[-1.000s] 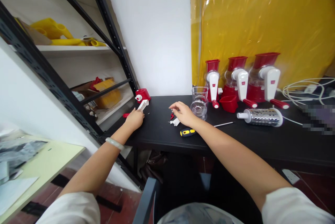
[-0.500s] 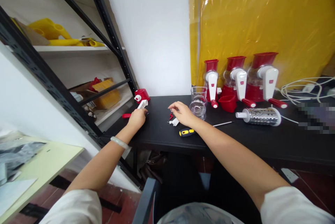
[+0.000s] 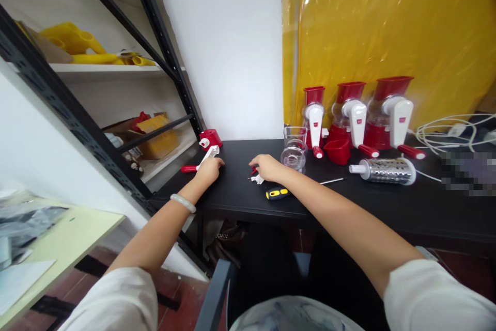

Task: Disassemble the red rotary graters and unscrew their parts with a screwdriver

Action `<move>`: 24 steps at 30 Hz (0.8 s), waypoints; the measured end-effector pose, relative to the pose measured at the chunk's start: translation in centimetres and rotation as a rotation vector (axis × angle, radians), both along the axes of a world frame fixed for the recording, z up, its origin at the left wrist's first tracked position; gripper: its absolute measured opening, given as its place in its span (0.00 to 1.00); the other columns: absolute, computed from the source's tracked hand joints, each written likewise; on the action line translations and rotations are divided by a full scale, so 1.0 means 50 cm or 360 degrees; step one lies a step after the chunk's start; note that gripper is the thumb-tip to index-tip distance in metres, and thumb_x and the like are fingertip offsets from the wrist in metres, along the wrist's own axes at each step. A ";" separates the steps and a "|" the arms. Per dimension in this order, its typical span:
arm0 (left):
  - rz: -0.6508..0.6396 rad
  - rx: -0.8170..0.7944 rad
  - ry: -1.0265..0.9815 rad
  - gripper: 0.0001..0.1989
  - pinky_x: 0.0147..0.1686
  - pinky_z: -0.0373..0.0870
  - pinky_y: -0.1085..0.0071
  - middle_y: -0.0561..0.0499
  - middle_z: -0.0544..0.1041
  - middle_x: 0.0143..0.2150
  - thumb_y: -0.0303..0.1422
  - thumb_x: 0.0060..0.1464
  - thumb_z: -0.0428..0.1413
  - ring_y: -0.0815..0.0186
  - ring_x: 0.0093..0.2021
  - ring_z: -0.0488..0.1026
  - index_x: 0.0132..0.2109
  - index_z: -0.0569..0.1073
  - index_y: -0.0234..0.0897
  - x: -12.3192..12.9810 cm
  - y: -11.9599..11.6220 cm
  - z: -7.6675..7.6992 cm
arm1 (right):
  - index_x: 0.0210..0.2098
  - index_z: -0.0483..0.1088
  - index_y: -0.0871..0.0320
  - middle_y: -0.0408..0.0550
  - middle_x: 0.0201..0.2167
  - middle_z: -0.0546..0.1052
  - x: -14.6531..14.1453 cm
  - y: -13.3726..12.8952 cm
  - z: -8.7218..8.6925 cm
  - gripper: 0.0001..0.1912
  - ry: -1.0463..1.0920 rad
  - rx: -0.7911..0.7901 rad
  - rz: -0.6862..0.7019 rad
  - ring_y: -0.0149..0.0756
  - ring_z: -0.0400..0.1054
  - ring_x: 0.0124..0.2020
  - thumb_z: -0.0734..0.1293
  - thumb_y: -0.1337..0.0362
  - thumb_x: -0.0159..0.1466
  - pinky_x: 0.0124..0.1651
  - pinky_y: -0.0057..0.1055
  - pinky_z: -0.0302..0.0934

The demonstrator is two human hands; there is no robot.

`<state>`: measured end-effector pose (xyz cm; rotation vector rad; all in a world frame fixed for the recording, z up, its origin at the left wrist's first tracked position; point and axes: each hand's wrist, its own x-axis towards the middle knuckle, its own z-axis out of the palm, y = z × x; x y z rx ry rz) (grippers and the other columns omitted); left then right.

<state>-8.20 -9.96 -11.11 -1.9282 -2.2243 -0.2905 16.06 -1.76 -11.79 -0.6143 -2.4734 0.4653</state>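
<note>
Two bare hands reach over a black surface. The left hand has bent fingers, tips lowered near the surface, just beside a white crank handle with a red knob; whether its grip is closed on something small cannot be told. The right hand curls over a small red piece and a small white piece, both lying on the surface; its fingers hide whether the grip has taken hold of either. Pieces this small would best be pinched singly, thumb against forefinger, the other fingers kept off the neighbouring part. The right forearm crosses above a yellow-and-black screwdriver, so keeping that arm raised should avoid rolling it. Behind the left hand sits a red plastic base. Among the containers, a clear plastic housing stands beyond the right hand, see-through, with no contents discernible; a red cup sits before three hand-crank graters, its inside too small to judge. At left, a cardboard box on the lower shelf holds a yellow packet and something red.
</note>
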 end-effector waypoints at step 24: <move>-0.0499 0.0138 -0.0272 0.13 0.41 0.72 0.70 0.49 0.81 0.38 0.24 0.52 0.51 0.63 0.38 0.78 0.40 0.79 0.38 0.132 -0.082 0.003 | 0.37 0.74 0.58 0.47 0.34 0.79 -0.016 -0.047 0.050 0.07 -0.0417 0.0059 -0.0025 0.31 0.72 0.34 0.68 0.62 0.61 0.36 0.24 0.60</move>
